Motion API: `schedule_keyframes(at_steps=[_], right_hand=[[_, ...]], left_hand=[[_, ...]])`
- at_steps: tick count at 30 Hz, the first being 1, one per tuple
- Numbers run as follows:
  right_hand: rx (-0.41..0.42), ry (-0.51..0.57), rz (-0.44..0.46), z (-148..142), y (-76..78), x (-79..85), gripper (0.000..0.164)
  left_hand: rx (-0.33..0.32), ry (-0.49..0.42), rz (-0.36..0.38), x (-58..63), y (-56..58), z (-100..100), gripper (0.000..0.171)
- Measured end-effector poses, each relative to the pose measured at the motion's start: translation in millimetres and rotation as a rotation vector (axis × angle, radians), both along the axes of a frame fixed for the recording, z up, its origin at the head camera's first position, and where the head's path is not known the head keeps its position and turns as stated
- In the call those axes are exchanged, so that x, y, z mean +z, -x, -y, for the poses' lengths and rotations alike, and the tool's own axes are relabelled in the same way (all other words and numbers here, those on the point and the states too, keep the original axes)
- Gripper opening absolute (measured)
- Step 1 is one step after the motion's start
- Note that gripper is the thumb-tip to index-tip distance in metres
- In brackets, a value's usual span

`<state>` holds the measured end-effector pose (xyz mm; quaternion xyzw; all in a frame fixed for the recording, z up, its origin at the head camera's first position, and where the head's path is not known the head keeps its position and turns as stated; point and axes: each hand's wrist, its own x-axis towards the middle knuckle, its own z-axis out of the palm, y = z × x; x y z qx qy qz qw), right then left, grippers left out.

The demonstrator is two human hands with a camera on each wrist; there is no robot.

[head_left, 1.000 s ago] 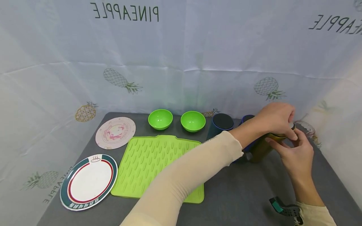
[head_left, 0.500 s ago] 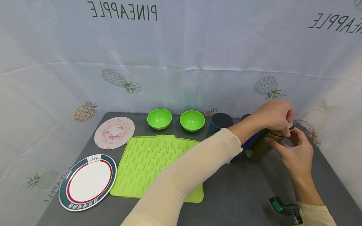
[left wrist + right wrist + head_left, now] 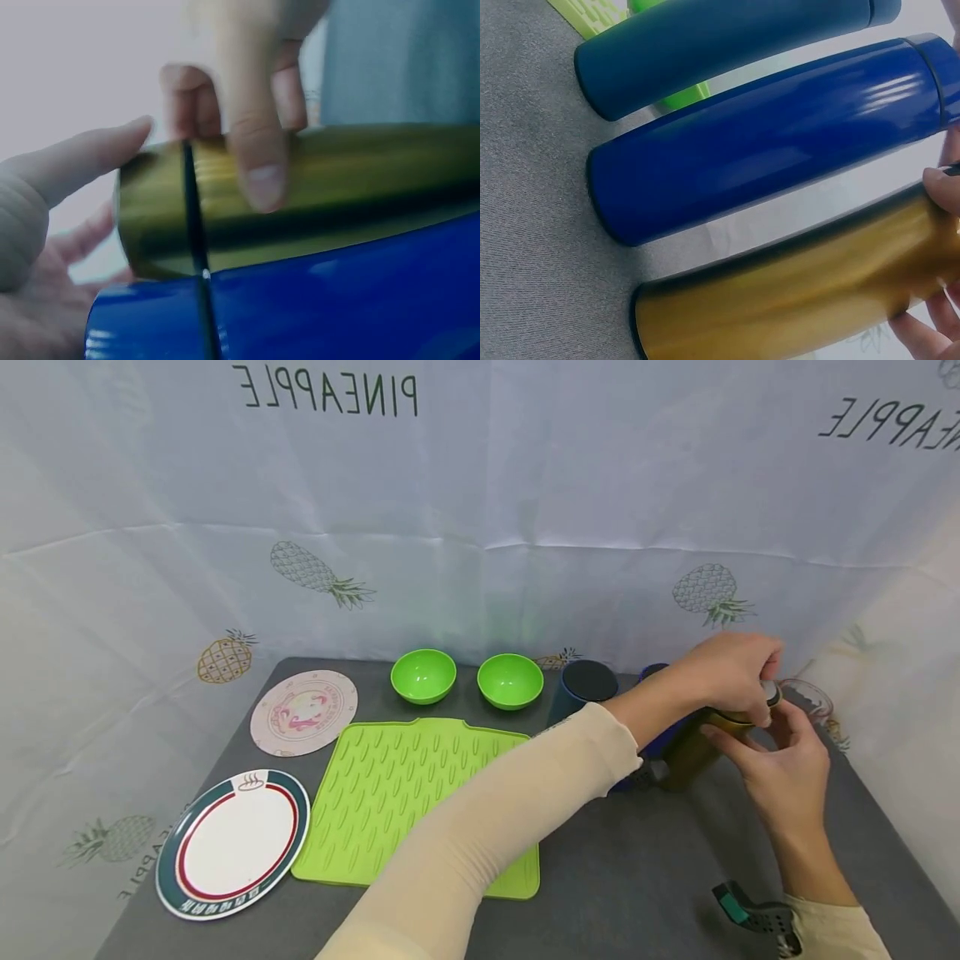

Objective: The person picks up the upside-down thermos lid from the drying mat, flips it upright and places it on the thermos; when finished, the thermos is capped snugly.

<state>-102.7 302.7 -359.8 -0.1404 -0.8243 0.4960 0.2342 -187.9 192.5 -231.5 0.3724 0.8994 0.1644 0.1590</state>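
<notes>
A gold thermos (image 3: 690, 756) stands upright at the right side of the dark table. My left hand (image 3: 731, 681) grips its lid from above, thumb and fingers on either side of the gold lid (image 3: 154, 210) in the left wrist view. Just below the lid's black seam, my right hand (image 3: 795, 768) holds the body, its thumb (image 3: 941, 187) and fingers around it. Right beside it is a shiny blue thermos (image 3: 765, 142), partly hidden by my left arm in the head view. Beyond that stands a dark teal thermos (image 3: 727, 52).
Two green bowls (image 3: 423, 677) sit at the back. A green ridged mat (image 3: 420, 785) lies mid-table, partly under my left sleeve (image 3: 480, 852). To its left are a white plate with a teal rim (image 3: 240, 843) and a pink-patterned round mat (image 3: 306, 712). A pineapple-print cloth (image 3: 480, 485) hangs behind.
My left hand has lifted slightly, then lowered again at the lid, with a small change in its angle. The right hand holds the gold thermos in nearly the same place.
</notes>
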Motion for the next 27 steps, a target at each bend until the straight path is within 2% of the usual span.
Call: schedule_keyframes(at_steps=[2, 4, 6, 8, 15, 23, 25, 27], right_hand=[[-0.002, 0.011, -0.003, -1.8, -0.3, -0.3, 0.066], [-0.001, 0.016, -0.006, -2.4, -0.6, -0.5, 0.066], [0.004, 0.018, -0.010, -2.9, -0.6, -0.9, 0.067], [0.007, 0.017, -0.008, -2.7, -0.8, -0.9, 0.066], [0.002, 0.014, -0.013, -1.9, 0.2, -0.6, 0.063], [0.001, -0.017, -0.015, -0.8, -0.8, -0.4, 0.065], [0.001, -0.018, -0.017, -0.5, -1.1, -0.6, 0.065], [-0.004, -0.024, -0.012, -0.3, -1.1, -0.9, 0.065]], left_hand=[[0.051, 0.053, -0.090, -1.8, -4.2, -3.8, 0.037], [0.095, 0.083, -0.150, -3.2, -7.3, -6.5, 0.039], [0.112, 0.092, -0.183, -4.0, -8.6, -7.7, 0.038], [0.113, 0.073, -0.181, -4.9, -7.8, -7.2, 0.036], [0.032, -0.021, -0.065, -2.6, 0.6, -1.2, 0.027], [-0.064, -0.112, 0.167, 5.0, 4.9, 11.3, 0.025], [-0.081, -0.124, 0.203, 4.6, 5.5, 12.3, 0.027], [-0.078, -0.116, 0.202, 3.5, 5.4, 10.9, 0.029]])
